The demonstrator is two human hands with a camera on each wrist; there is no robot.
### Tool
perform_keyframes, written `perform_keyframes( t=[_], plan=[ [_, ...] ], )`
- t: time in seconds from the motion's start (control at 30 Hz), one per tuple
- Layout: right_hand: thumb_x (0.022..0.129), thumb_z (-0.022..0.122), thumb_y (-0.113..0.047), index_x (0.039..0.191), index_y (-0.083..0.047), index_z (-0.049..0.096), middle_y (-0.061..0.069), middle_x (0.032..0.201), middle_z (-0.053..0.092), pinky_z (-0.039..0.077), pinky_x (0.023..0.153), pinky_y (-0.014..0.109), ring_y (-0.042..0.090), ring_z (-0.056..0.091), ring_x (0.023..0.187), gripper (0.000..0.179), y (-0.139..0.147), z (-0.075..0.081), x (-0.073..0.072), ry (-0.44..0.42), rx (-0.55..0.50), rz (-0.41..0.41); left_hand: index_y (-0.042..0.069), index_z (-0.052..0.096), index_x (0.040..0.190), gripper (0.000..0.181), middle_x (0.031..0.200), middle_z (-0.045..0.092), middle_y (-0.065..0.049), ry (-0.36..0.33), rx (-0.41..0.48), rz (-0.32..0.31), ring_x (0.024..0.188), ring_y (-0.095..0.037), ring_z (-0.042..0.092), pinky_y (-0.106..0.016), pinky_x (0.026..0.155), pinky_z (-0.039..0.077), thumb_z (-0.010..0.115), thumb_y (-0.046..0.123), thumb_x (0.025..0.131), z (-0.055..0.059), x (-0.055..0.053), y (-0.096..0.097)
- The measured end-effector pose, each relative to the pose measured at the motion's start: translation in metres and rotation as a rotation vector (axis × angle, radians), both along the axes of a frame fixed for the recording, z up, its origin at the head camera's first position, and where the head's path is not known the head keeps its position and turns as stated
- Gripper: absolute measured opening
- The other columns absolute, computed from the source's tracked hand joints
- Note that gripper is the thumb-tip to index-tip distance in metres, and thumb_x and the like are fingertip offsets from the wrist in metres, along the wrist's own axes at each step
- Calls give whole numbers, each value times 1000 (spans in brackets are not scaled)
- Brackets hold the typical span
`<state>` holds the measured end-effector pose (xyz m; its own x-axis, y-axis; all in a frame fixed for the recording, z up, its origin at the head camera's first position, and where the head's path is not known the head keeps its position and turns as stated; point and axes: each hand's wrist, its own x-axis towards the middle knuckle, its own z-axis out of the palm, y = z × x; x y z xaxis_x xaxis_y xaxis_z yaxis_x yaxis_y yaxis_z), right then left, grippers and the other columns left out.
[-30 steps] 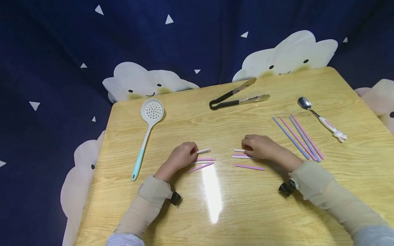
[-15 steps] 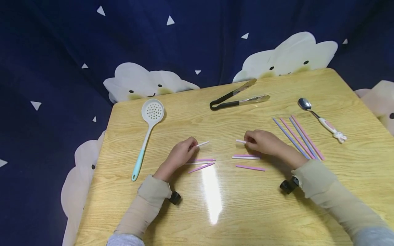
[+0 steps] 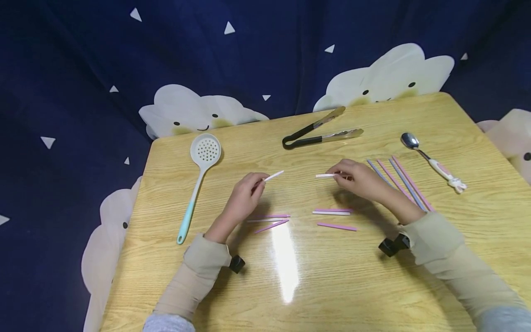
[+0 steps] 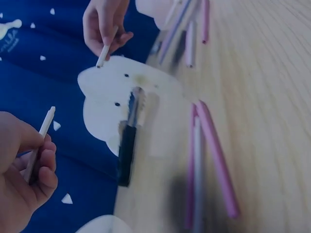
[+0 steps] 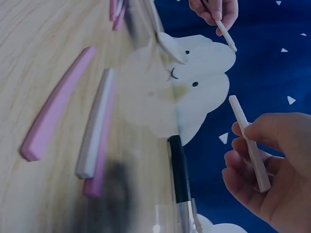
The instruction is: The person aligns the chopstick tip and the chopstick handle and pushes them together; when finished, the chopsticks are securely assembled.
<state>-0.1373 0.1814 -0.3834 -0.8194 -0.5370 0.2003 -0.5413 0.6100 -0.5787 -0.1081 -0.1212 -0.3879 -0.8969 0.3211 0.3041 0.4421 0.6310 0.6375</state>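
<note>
At eleven o'clock our left hand [image 3: 243, 198] pinches one white stick [image 3: 274, 175]; at one o'clock our right hand [image 3: 359, 180] pinches a second white stick [image 3: 325, 175], both above the tabletop [image 3: 336, 281]!

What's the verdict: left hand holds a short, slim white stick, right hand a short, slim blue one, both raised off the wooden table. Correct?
One colour's wrong: the right hand holds a short, slim white stick, not blue, per the head view. Rest stands: left hand with another slim white stick, both raised off the wooden table.
</note>
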Motion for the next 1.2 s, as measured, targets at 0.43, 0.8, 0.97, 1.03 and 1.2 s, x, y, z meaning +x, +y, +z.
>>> perform_keyframes(
  t=[0.43, 0.8, 0.97, 1.03, 1.2],
  plan=[
    [85, 58, -2, 98, -8, 66, 0, 81, 56, 41, 55, 21, 7, 46, 64, 16, -4, 33, 13, -3, -183, 17, 5, 66, 95, 12, 81, 60, -2, 121, 125, -62, 64, -7, 49, -19, 55, 43, 59, 9, 86, 27, 9, 15],
    [79, 65, 1, 91, -9, 69, -1, 79, 61, 44, 55, 17, 2, 52, 65, 16, -10, 41, 20, 31, -240, 37, 2, 70, 89, 10, 75, 62, -4, 220, 173, -149, 57, -7, 46, -17, 50, 39, 64, 4, 81, 37, 13, 22],
    [78, 65, 0, 91, -9, 70, 0, 81, 61, 41, 53, 17, 3, 49, 63, 16, -10, 39, 19, 47, -260, 63, 2, 71, 89, 11, 75, 62, -3, 221, 156, -158, 57, -6, 46, -17, 50, 39, 64, 5, 81, 38, 14, 24],
    [78, 66, 1, 91, -9, 70, -1, 80, 61, 40, 52, 17, 3, 48, 62, 17, -10, 39, 19, 57, -265, 69, 2, 71, 89, 11, 75, 61, -3, 220, 152, -160, 57, -6, 46, -17, 50, 39, 64, 6, 81, 38, 13, 25],
    [77, 66, 3, 91, -8, 70, -3, 79, 61, 40, 51, 16, 3, 48, 61, 18, -11, 38, 18, 57, -283, 80, 2, 71, 90, 11, 74, 61, -3, 224, 158, -165, 57, -7, 45, -17, 50, 38, 64, 6, 81, 37, 12, 27]
  ],
)
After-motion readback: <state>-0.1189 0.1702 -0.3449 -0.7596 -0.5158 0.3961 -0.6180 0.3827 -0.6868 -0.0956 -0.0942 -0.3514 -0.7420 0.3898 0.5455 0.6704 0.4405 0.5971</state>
